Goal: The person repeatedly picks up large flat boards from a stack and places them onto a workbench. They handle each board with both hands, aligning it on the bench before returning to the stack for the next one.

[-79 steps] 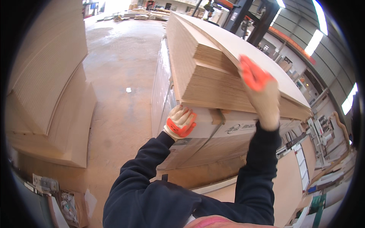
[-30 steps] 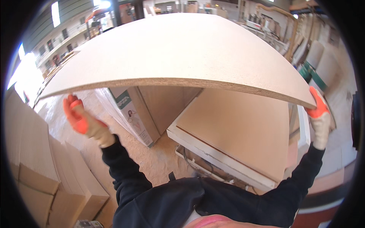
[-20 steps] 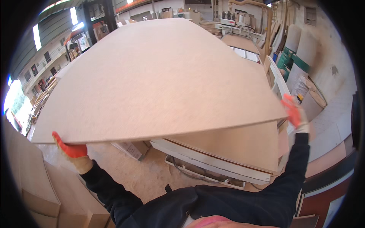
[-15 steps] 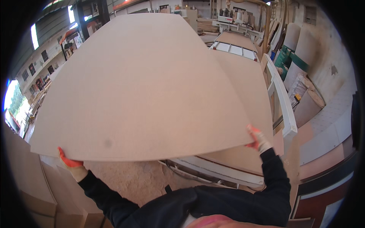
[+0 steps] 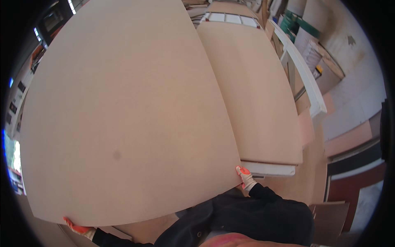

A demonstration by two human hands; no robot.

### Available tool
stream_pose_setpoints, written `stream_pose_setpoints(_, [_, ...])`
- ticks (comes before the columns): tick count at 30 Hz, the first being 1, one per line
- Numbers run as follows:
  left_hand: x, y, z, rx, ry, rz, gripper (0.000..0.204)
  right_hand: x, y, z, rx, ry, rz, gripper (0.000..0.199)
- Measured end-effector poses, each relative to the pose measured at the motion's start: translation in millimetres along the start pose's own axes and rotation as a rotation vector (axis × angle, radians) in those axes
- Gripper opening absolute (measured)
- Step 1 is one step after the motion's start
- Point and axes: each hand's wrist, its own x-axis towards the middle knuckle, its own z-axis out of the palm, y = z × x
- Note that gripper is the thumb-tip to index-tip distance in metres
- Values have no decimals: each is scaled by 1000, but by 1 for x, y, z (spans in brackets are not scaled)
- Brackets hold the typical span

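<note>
A large, flat beige board [image 5: 131, 103] fills most of the view. My left hand [image 5: 79, 228], in an orange and white glove, grips its near edge toward the left corner. The gloved right hand [image 5: 245, 177] holds the near right corner, its thumb on the upper face and the other fingers partly hidden. To the right lies another beige board [image 5: 259, 94] on a white-framed table [image 5: 267, 169], partly covered by the board in my hands. Both arms are in dark sleeves.
A white rail [image 5: 302, 70] runs along the table's right side. Farther right are green and white cylindrical bags [image 5: 306, 33] and a sack [image 5: 329, 74] by the wall. Pale panels [image 5: 349, 127] lean there. A brown panel [image 5: 331, 218] stands at the lower right.
The held board has come nearer and shifted left, showing more of the board on the table. Both hands are lower in view, the right one closer to my body. The view has tilted down.
</note>
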Motion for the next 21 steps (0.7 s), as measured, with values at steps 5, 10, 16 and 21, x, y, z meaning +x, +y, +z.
stream_pose_setpoints(5, [80, -20, -79, 133, 85, 90, 57, 3, 119, 42, -37, 180, 97, 40])
stream_pose_setpoints(10, [133, -43, -99, 554, -168, 289, 59, 7, 214, 51, 22, 158, 80, 41])
stream_pose_setpoints(16, [139, -75, 27, 781, -388, 240, 63, -28, 256, 41, 172, 296, 127, 45])
stream_pose_setpoints(21, [108, -90, 134, 151, -314, -318, 66, -69, 227, -4, 363, 417, 48, 32])
